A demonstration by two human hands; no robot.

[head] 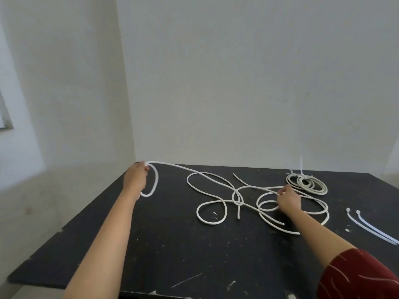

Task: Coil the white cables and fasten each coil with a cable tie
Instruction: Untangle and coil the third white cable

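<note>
Loose white cable (212,187) sprawls in tangled loops over the middle of the black table (164,244). My left hand (136,176) grips one stretch of it at the far left corner, where a single loop (152,182) hangs from my fist. My right hand (288,199) pinches a cable strand over the loops at centre right. A finished coil (306,184) lies at the back right, fastened with a cable tie whose tail (301,164) sticks up. Two loose white cable ties (371,227) lie at the right edge.
The table stands in a corner, with plain walls close behind it and to the left. Its front edge is chipped and its surface is flecked with white marks. A red patterned sleeve (356,275) covers my right upper arm.
</note>
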